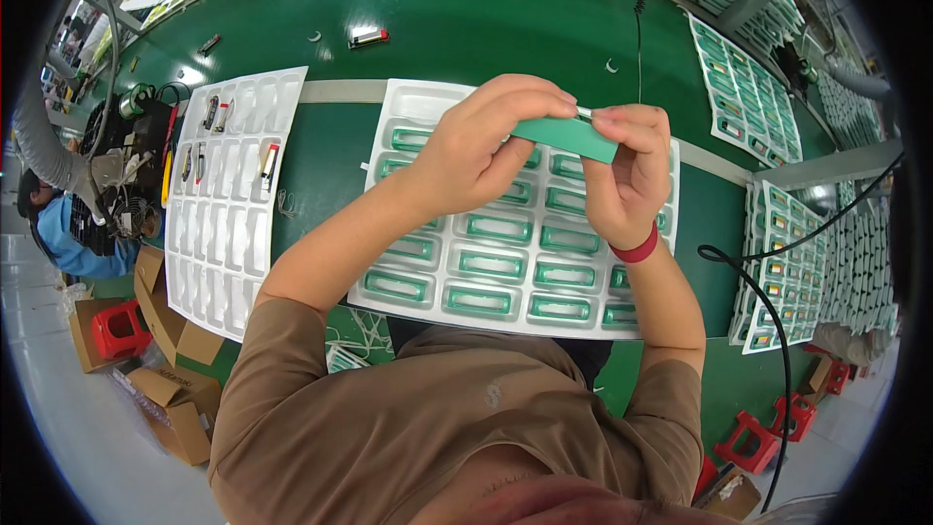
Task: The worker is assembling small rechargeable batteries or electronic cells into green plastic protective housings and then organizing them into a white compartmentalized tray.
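Note:
Above the white tray, both my hands hold a flat, oblong green plastic case. My left hand grips its left end between thumb and fingers. At the right end, my right hand pinches it, with a red band round that wrist. A small shiny metallic part shows between the fingertips at the case's far edge; its kind is not clear. Under my hands lies the white moulded tray, its pockets filled with rows of green oblong frames. My hands cover part of those rows.
To the left is a second white tray with several small battery-like parts. A red-tipped cylindrical part rests on the green workbench. Stacked filled trays stand right, beside a hanging black cable. Cardboard boxes are at lower left.

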